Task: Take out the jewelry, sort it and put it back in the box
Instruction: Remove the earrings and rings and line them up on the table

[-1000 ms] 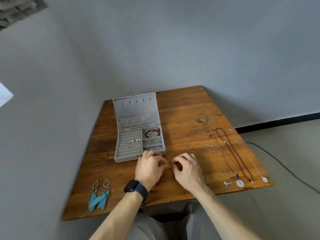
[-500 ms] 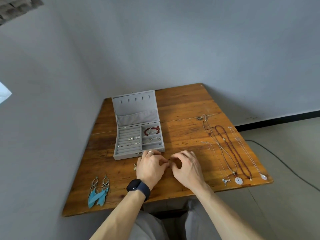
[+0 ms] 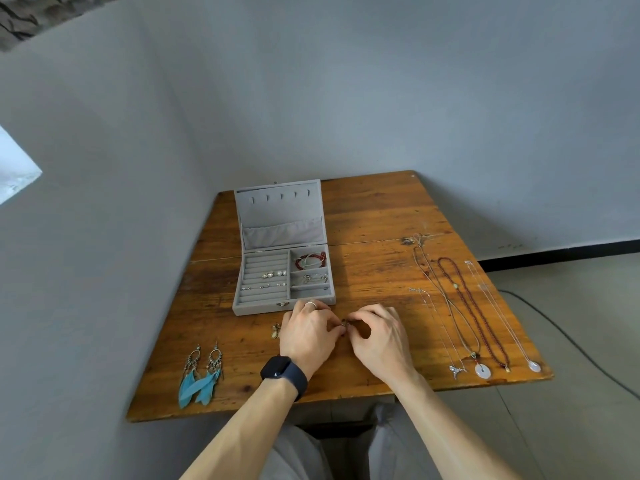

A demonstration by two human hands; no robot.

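Note:
A grey jewelry box (image 3: 258, 307) stands open at the table's back left, with a red bracelet (image 3: 311, 260), a silver bangle (image 3: 315, 278) and small earrings (image 3: 273, 274) inside. My left hand (image 3: 306, 332) and my right hand (image 3: 379, 336) meet just in front of the box and together pinch a small dark piece of jewelry (image 3: 345, 323), mostly hidden by my fingers. A small gold-coloured piece (image 3: 276, 330) lies left of my left hand. Two blue feather earrings (image 3: 201, 375) lie at the front left. Several necklaces (image 3: 467, 306) are laid out in a row on the right.
The wooden table (image 3: 374, 220) sits in a corner between two grey walls. A black cable (image 3: 568, 337) runs over the floor to the right. My knees show below the table's front edge.
Both hands stay together in front of the box, still working the small piece. The small gold-coloured piece left of my left hand has come into sight.

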